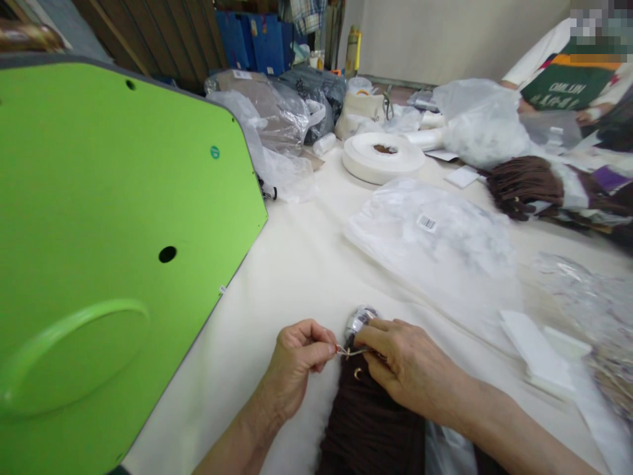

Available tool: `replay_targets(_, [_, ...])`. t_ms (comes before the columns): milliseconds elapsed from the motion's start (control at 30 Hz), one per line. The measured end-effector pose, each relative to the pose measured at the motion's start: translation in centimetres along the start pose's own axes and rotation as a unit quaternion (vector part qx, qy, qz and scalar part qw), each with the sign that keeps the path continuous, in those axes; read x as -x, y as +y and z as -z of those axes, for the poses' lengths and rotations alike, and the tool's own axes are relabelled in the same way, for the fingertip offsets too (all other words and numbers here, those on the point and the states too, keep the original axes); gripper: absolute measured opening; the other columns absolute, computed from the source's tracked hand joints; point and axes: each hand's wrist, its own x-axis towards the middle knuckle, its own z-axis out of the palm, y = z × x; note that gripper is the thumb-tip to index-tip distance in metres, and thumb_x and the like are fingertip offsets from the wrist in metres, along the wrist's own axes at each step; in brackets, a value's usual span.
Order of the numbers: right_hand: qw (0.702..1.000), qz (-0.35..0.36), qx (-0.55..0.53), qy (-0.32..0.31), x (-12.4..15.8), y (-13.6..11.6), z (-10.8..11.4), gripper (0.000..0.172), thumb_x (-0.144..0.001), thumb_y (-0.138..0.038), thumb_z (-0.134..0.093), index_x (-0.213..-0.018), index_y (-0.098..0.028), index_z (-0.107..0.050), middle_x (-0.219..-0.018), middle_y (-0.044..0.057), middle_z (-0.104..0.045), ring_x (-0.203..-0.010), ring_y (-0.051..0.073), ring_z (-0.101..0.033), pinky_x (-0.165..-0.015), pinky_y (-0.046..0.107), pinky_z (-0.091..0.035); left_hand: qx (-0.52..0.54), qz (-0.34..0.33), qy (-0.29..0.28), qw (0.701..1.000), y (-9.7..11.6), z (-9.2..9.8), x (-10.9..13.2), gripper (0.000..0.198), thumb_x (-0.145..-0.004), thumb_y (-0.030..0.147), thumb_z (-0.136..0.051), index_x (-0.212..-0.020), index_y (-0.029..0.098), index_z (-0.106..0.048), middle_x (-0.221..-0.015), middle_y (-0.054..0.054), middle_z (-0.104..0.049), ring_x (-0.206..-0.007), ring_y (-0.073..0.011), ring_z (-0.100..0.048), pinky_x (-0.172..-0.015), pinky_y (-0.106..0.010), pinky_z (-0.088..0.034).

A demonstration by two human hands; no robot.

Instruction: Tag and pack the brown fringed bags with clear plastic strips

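A dark brown bundle of cords (376,422) lies below my hands, with a small gold ring (358,374) on it. Clear plastic wrap (363,318) covers its far end. My left hand (304,353) is closed in a pinch on the small red-orange end of a thin pale string (352,352). That string crosses the top of the bundle to my right hand (403,359), whose fingers are closed around its other end. My right hand rests against the bundle; its fingertips are partly hidden.
A large bright green panel (123,185) fills the left side. Beyond my hands lie a plastic bag with a barcode (435,244) and a roll of white tape (366,161). White card pieces (537,356) and another brown bundle (527,185) lie right. A person (568,72) is at the far right.
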Motion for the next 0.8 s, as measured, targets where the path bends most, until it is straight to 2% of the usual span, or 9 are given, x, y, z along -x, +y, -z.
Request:
replay_targets(200, [1.000, -0.002, -0.026, 0.001, -0.1, 0.3, 0.2, 0.023, -0.071, -0.002, -0.046, -0.081, -0.017, -0.060, -0.081, 0.003, -0.059, -0.072, 0.014, -0.055, -0.064, 0.023, -0.037, 0.049, 0.053, -0.040, 0.997, 0.3, -0.5, 0.1, 0.015, -0.054, 0.019, -0.065, -0.060, 0.014, -0.052, -0.063, -0.002, -0.066, -0.036, -0.0023, -0.037, -0.040, -0.020, -0.018])
replay_targets(367, [0.999, -0.035, 0.016, -0.023, 0.3, 0.8, 0.8, 0.028, -0.067, -0.003, -0.049, -0.085, -0.019, -0.063, -0.085, 0.004, -0.062, -0.076, 0.016, -0.058, -0.065, 0.025, -0.038, 0.027, 0.066, -0.046, 0.996, 0.4, 0.1, 0.7, 0.020, -0.061, 0.025, -0.065, -0.066, 0.016, -0.049, -0.052, 0.003, -0.057, -0.034, -0.0015, -0.035, -0.038, -0.018, -0.015])
replay_targets(467, [0.996, -0.079, 0.031, -0.035, 0.6, 1.3, 1.3, 0.027, -0.067, -0.007, -0.054, -0.088, -0.020, -0.065, -0.078, 0.003, -0.065, -0.071, 0.017, -0.059, -0.061, 0.025, -0.036, 0.000, 0.067, -0.037, 0.997, 0.4, 0.9, 1.2, 0.020, -0.063, 0.026, -0.066, -0.066, 0.015, -0.050, -0.051, 0.005, -0.053, -0.036, -0.0012, -0.033, -0.038, -0.018, -0.015])
replay_targets(567, [0.993, -0.114, -0.010, -0.037, 0.9, 1.7, 2.1, 0.028, -0.068, -0.011, -0.058, -0.092, -0.023, -0.066, -0.067, -0.001, -0.063, -0.059, 0.014, -0.056, -0.054, 0.023, -0.033, -0.021, 0.073, -0.036, 0.996, 0.3, 1.4, 1.7, 0.019, -0.063, 0.025, -0.065, -0.067, 0.015, -0.050, -0.050, 0.005, -0.051, -0.037, -0.0015, -0.032, -0.038, -0.017, -0.015])
replay_targets(700, [0.993, -0.104, -0.059, -0.024, 1.1, 1.2, 3.5, 0.016, -0.071, -0.013, -0.054, -0.080, -0.020, -0.066, -0.060, -0.003, -0.059, -0.052, 0.010, -0.049, -0.051, 0.021, -0.031, -0.063, 0.079, -0.038, 0.994, 0.1, 1.3, 2.1, 0.020, -0.062, 0.028, -0.065, -0.068, 0.015, -0.050, -0.049, 0.006, -0.051, -0.037, -0.0018, -0.032, -0.038, -0.017, -0.016])
replay_targets(800, [0.992, -0.094, -0.080, -0.007, 1.2, 0.3, 3.8, 0.016, -0.070, -0.009, -0.049, -0.064, -0.018, -0.060, -0.050, -0.005, -0.050, -0.046, 0.008, -0.042, -0.047, 0.021, -0.027, -0.128, 0.090, -0.036, 0.987, -0.1, 1.0, 2.3, 0.021, -0.062, 0.030, -0.064, -0.070, 0.016, -0.050, -0.048, 0.006, -0.051, -0.036, -0.0022, -0.033, -0.038, -0.017, -0.017])
